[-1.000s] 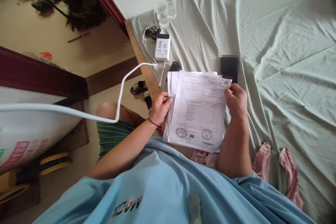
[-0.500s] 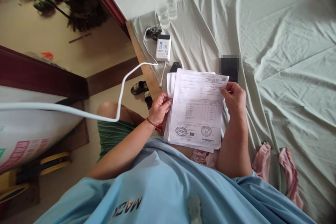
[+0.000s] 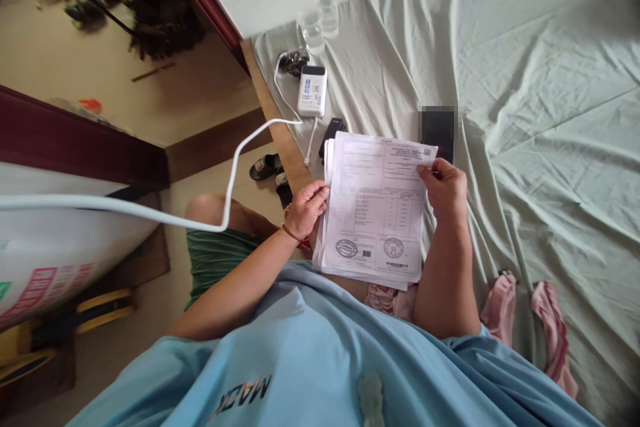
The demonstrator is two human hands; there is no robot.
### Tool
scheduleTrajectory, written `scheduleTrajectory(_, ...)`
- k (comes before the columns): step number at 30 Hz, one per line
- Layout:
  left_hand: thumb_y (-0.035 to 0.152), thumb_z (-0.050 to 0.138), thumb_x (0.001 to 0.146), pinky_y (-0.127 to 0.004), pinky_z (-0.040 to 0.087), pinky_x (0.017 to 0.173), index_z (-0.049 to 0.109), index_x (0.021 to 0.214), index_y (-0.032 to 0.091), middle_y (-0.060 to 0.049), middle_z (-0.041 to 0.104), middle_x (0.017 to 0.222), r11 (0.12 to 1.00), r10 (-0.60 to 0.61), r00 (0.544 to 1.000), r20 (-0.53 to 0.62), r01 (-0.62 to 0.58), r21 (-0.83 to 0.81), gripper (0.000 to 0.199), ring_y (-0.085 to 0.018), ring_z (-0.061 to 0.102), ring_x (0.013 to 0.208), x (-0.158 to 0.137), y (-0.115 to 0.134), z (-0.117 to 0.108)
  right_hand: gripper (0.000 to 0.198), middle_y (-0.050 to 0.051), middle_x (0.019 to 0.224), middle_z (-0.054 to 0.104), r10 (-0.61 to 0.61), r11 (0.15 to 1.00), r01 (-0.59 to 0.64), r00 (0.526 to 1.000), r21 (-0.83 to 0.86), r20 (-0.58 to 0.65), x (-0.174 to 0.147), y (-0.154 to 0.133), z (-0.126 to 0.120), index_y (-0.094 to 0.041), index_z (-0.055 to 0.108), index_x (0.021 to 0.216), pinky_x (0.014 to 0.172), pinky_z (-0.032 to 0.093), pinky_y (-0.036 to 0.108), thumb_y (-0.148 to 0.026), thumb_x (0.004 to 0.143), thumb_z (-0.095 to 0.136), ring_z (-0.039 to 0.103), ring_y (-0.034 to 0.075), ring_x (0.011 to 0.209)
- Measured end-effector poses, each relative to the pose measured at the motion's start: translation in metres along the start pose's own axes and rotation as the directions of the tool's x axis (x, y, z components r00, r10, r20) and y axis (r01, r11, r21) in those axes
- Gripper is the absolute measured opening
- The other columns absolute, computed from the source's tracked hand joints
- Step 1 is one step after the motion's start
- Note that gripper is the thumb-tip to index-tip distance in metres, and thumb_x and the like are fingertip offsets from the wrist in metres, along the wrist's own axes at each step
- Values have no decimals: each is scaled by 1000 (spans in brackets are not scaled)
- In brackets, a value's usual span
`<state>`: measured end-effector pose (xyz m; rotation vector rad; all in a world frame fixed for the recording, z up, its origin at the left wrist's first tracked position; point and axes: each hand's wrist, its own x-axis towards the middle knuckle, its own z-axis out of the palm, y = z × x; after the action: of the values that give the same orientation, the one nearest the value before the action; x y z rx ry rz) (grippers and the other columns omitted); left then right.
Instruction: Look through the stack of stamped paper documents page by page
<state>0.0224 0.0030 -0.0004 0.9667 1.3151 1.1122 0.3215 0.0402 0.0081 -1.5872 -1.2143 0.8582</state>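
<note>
A stack of printed papers [image 3: 373,213] lies over my lap, its top sheet showing a table, two round stamps and small square codes. My left hand [image 3: 306,208] pinches the stack's left edge between thumb and fingers, with a red cord on the wrist. At the upper right corner, my right hand [image 3: 444,188] grips the sheets, thumb on top. Just beyond the papers' upper left corner lies a black object [image 3: 332,135], partly covered by them.
A white power bank [image 3: 313,93] with a white cable [image 3: 235,167] rests on the green sheet [image 3: 540,113], beside two clear cups [image 3: 314,32]. A dark phone-like thing [image 3: 437,130], partly blurred, lies past my right hand. Pink cloth [image 3: 500,307] is at the right; shoes [image 3: 265,167] stand on the floor.
The rear sheets at the left edge have drawn in closer behind the top sheet, uncovering more of the black object. My left hand has shifted slightly; my right keeps its grip.
</note>
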Motion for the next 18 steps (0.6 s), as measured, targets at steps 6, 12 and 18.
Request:
scheduleTrajectory(6, 51, 77, 81, -19, 28, 43, 65, 84, 18, 5, 46, 63, 997, 23, 999, 24, -25, 70, 35, -6, 38, 48, 0, -6, -4, 16, -5, 63, 49, 4, 1000, -4, 1000, -4, -3, -1, -2, 0, -21, 73, 83, 59, 34, 28, -36, 81, 69, 39, 12, 58)
scheduleTrajectory(12, 60, 69, 89, -21, 34, 46, 64, 83, 19, 3, 49, 66, 980, 66, 997, 25, -70, 184, 41, -8, 44, 51, 2, -11, -7, 17, -4, 63, 49, -2, 1000, 2, 1000, -13, 16, 0, 2, 1, -22, 72, 85, 59, 34, 28, -38, 82, 68, 41, 12, 58)
scheduleTrajectory(18, 61, 68, 89, -21, 35, 45, 66, 86, 18, 3, 50, 62, 951, 107, 994, 5, -104, 291, 42, -9, 46, 48, 2, -4, -5, 18, -4, 65, 50, 2, 1000, -2, 1000, -20, 27, -1, -1, 0, -21, 71, 85, 58, 35, 28, -39, 83, 66, 42, 12, 59)
